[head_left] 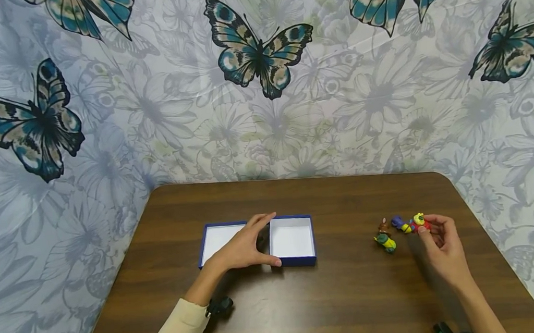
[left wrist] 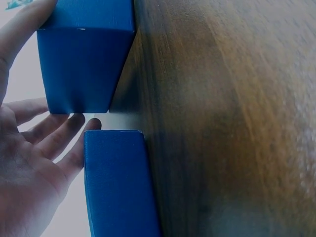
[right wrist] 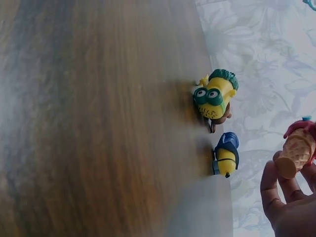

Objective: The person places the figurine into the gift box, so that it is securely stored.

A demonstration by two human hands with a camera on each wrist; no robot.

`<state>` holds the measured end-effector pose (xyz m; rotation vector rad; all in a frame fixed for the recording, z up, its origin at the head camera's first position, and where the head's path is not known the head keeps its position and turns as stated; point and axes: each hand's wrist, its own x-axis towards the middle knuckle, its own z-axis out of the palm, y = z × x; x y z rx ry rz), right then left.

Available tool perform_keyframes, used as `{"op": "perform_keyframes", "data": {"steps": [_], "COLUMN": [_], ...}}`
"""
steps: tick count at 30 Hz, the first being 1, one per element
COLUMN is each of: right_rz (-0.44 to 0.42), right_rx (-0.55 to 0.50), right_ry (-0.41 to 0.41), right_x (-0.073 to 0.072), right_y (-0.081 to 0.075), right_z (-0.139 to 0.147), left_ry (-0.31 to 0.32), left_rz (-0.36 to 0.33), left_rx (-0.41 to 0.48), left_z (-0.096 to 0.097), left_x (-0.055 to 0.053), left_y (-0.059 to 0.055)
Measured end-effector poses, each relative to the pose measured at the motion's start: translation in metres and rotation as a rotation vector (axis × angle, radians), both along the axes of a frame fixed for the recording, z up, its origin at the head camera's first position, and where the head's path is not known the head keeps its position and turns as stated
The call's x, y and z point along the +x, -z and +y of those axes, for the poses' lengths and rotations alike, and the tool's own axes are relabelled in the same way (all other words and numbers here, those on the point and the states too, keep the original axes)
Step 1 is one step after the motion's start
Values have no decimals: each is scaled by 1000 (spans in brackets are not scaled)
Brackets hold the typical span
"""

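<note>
My left hand [head_left: 242, 249] spans the left side of a blue box [head_left: 298, 262] with a white inside, thumb at its front corner and fingers at the back. A second, shallower blue box part [head_left: 218, 238], also white inside, lies just left, partly behind that hand. My right hand [head_left: 448, 251] pinches a small toy figure [head_left: 420, 221], whose waffle-cone body [right wrist: 297, 148] and red top show in the right wrist view. Beside it on the table are a yellow minion toy with green hair and goggles [right wrist: 212, 96], a blue-topped minion toy [right wrist: 227, 154] and a brown figure [head_left: 383, 225].
The brown wooden table [head_left: 343, 296] runs back to a wall hung with butterfly-patterned cloth [head_left: 269, 135]. Dark wrist devices sit at the left wrist [head_left: 220, 307] and the right forearm [head_left: 449, 331].
</note>
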<state>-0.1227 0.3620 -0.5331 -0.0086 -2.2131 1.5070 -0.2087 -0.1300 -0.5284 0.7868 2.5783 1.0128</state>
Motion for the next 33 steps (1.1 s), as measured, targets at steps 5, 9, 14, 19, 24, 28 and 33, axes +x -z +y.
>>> {"op": "perform_keyframes", "data": {"steps": [5, 9, 14, 19, 24, 28, 33], "right_rz": [60, 93, 54, 25, 37, 22, 31], "right_rx": [-171, -101, 85, -23, -210, -198, -174], "right_ry": [-98, -150, -108, -170, -247, -254, -349], "right_x": [-2, -3, -2, -1, -2, -3, -5], "right_y": [0, 1, 0, -1, -1, 2, 9], "right_z": [1, 5, 8, 9, 9, 8, 12], "left_ry": [-1, -1, -3, -4, 1, 6, 8], "left_rz": [-2, -2, -2, -5, -11, -18, -17], "left_rx": [6, 7, 6, 7, 8, 8, 7], "left_z": [0, -1, -1, 0, 1, 1, 1], "left_x": [0, 0, 0, 1, 0, 0, 1], "left_y": [2, 3, 2, 0, -1, -1, 0]}}
